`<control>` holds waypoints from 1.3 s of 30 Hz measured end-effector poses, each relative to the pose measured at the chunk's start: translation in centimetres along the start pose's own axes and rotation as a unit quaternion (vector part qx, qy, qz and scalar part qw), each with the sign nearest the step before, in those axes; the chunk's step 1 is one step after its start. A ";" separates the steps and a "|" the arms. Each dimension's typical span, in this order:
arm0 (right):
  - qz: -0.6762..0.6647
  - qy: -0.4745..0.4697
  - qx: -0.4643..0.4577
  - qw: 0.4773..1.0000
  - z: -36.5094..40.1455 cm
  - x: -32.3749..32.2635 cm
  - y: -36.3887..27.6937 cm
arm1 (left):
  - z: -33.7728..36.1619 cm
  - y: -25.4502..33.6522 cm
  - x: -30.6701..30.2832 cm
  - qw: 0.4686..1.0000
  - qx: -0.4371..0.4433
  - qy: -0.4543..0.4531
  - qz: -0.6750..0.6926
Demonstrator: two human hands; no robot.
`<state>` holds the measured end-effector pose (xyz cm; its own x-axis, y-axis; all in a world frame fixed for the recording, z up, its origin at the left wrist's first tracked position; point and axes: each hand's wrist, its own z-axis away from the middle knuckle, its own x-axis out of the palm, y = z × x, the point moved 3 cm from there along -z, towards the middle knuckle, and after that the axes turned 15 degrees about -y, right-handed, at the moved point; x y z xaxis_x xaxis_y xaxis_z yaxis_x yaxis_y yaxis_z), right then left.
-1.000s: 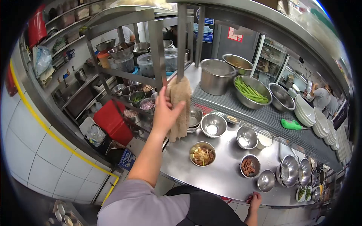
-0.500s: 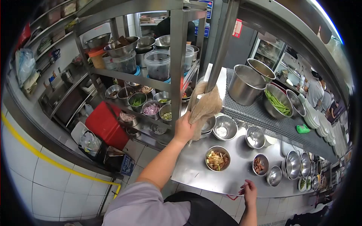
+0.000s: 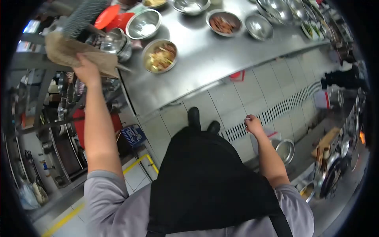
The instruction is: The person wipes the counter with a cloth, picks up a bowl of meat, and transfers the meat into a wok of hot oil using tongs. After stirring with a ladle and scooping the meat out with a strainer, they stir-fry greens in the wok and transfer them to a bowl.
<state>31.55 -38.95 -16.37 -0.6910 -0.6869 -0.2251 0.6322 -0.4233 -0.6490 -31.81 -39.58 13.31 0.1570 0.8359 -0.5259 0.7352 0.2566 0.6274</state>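
My left hand (image 3: 87, 72) is closed on a brown cloth (image 3: 63, 49), which hangs around the metal post at the left end of the steel counter. Away from the counter, my right hand (image 3: 254, 124) is over the tiled floor. Its fingers are loosely curled and a little apart, with nothing visible in them. Right of the cloth stands a steel bowl of chopped food (image 3: 160, 56) with pale strips on top. Behind it is a steel bowl with a little white stuff inside (image 3: 143, 24), beside stacked small steel bowls (image 3: 114, 41).
Along the steel counter (image 3: 189, 69) stand a bowl of brown meat pieces (image 3: 224, 23), another steel bowl (image 3: 258, 27) and stacked bowls at far right. A floor drain grate (image 3: 272, 110) crosses the tiles. Pans and a flame (image 3: 362, 137) are at the right edge.
The view has tilted down to my apron and shoes. My left hand still grips the cloth at the post. My right hand has moved from the counter's edge to over the floor.
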 end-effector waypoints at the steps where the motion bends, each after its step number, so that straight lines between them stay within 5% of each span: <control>1: 0.061 -0.021 0.061 0.996 0.0 0.9 4.6 | 0.0 0.4 -0.1 0.999 -0.029 -0.015 0.003; 4: 0.126 -0.107 0.167 0.972 3.1 4.6 13.6 | 0.1 -0.3 0.4 0.999 -0.030 0.022 -0.007; 9: 0.061 -0.166 0.165 0.970 11.1 8.1 14.3 | -0.3 -0.6 0.6 0.999 -0.036 0.022 -0.008; 13: 0.151 -0.082 0.170 0.970 12.3 7.7 17.1 | -0.1 -0.3 0.8 0.999 -0.034 0.015 0.017; 15: -0.052 -0.071 0.222 0.971 12.6 6.9 16.0 | 0.1 -0.7 0.4 0.999 -0.038 0.034 0.015; 24: 0.031 -0.037 0.146 0.988 7.9 1.7 14.6 | 0.6 0.2 0.7 0.997 -0.007 0.014 0.070; 26: 0.093 -0.026 0.154 0.983 7.2 0.8 11.9 | 1.6 0.4 0.8 0.996 -0.029 0.000 0.081; 28: 0.015 0.000 0.139 0.990 5.8 0.9 7.7 | 2.3 1.2 1.1 0.993 -0.011 -0.012 0.117; 30: 0.020 -0.054 -0.019 0.998 3.6 1.1 0.4 | 3.0 2.7 1.5 0.990 -0.007 -0.008 0.142; 35: 0.068 -0.017 -0.238 0.969 -1.3 2.0 -24.3 | 4.2 2.5 3.7 0.975 0.008 -0.036 0.221; 39: -0.107 0.001 -0.169 0.980 -7.8 3.2 -36.6 | 7.9 4.5 4.6 0.890 -0.151 -0.060 0.426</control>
<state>3.51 -21.09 1.00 -0.7961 -0.6023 -0.0579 0.3203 -0.3384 -0.8848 -22.55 -38.45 9.20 0.6553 0.7364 0.1680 0.1085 -0.3119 0.9439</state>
